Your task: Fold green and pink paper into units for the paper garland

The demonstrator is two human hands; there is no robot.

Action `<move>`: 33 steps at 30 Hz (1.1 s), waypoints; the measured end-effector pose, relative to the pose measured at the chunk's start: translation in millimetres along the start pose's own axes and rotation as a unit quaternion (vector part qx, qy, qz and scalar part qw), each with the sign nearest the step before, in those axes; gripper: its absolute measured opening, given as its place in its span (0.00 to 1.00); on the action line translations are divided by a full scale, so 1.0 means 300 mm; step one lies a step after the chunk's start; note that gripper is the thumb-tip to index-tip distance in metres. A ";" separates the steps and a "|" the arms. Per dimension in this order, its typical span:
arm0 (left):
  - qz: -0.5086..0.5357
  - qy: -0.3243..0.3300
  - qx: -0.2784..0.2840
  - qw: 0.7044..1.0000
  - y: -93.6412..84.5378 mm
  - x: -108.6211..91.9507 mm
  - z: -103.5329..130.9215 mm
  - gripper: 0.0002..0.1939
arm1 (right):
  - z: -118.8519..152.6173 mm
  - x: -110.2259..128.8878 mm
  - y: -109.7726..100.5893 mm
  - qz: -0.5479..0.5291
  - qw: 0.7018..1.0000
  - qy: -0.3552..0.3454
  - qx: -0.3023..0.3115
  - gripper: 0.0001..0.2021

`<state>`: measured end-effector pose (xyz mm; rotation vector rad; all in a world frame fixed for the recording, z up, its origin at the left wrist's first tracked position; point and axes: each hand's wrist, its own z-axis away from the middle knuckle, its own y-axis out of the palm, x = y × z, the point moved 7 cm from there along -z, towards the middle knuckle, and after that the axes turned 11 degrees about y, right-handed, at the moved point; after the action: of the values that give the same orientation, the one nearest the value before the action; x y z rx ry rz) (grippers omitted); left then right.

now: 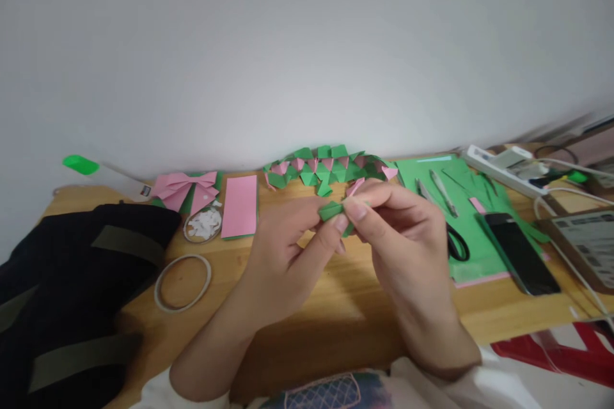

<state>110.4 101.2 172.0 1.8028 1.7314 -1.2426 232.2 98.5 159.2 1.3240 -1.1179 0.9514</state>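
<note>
A small folded green paper piece (330, 210) is pinched between both hands above the middle of the table, with a bit of pink paper beside it. My left hand (292, 255) grips its left side between thumb and fingers. On its right side, my right hand (407, 243) holds it with thumb and forefinger; part of the piece is hidden by the fingers. Behind the hands, a curved chain of folded green and pink paper (319, 166) lies near the wall.
At left are a pink bow (187, 190), pink paper (240, 206), a tape ring (183, 283), white scraps (204, 223) and dark cloth (71, 307). At right are green sheets (465, 268), tweezers (444, 193), black-handled scissors (458, 243), a phone (520, 254) and a power strip (503, 171).
</note>
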 end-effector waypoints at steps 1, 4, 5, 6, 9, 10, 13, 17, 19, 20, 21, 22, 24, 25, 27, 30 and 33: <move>0.000 -0.002 0.001 1.000 0.000 0.002 0.000 0.15 | 0.000 0.002 -0.002 0.003 1.000 -0.004 0.002 0.06; 0.020 -0.008 -0.011 1.000 0.001 0.015 0.003 0.13 | -0.006 0.003 -0.004 -0.016 1.000 -0.005 0.015 0.07; 0.032 -0.011 -0.025 0.999 -0.001 0.022 0.006 0.12 | -0.010 0.000 -0.004 -0.025 1.000 -0.001 0.016 0.07; 0.042 -0.013 -0.044 0.998 -0.006 0.029 0.009 0.10 | -0.016 -0.005 -0.006 -0.031 0.999 0.004 0.014 0.07; 0.054 -0.015 -0.124 0.991 -0.028 0.046 0.021 0.04 | -0.030 -0.018 -0.013 -0.041 0.999 0.017 -0.005 0.06; 0.055 -0.016 -0.152 0.987 -0.037 0.049 0.026 0.03 | -0.033 -0.022 -0.014 -0.042 0.999 0.020 -0.010 0.05; 0.054 -0.010 -0.202 0.978 -0.052 0.049 0.033 0.12 | -0.038 -0.029 -0.017 -0.035 0.999 0.033 -0.016 0.05; 0.008 0.086 -0.172 0.981 -0.050 -0.001 0.024 0.18 | -0.039 -0.030 -0.015 -0.028 0.998 0.054 0.002 0.06; -0.022 0.114 -0.140 0.983 -0.046 -0.017 0.021 0.16 | -0.038 -0.029 -0.018 -0.028 0.998 0.061 0.007 0.06; -0.029 0.114 -0.129 0.985 -0.045 -0.017 0.021 0.16 | -0.037 -0.027 -0.020 -0.027 0.998 0.062 0.007 0.06; -0.029 0.108 -0.123 0.986 -0.046 -0.015 0.022 0.16 | -0.036 -0.025 -0.022 -0.023 0.998 0.061 0.008 0.05; -0.022 0.099 -0.122 0.987 -0.049 -0.011 0.023 0.17 | -0.034 -0.022 -0.023 -0.020 0.998 0.059 0.010 0.05; -0.006 0.085 -0.127 0.988 -0.054 -0.006 0.025 0.18 | -0.031 -0.019 -0.023 -0.014 0.998 0.056 0.020 0.05; 0.001 0.080 -0.127 0.989 -0.055 -0.004 0.026 0.17 | -0.030 -0.018 -0.022 -0.013 0.998 0.055 0.026 0.05; 0.009 0.069 -0.127 0.989 -0.054 -0.003 0.026 0.16 | -0.026 -0.015 -0.022 -0.011 0.998 0.050 0.035 0.04; 0.025 0.049 -0.132 0.990 -0.054 -0.002 0.026 0.15 | -0.020 -0.007 -0.024 0.000 0.999 0.037 0.039 0.04; 0.039 0.030 -0.139 0.989 -0.055 -0.001 0.027 0.15 | -0.013 0.000 -0.025 0.015 0.999 0.024 0.042 0.04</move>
<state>92.5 98.1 172.8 1.7392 1.7497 -0.8750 239.8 102.0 157.7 1.3479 -1.0738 1.0556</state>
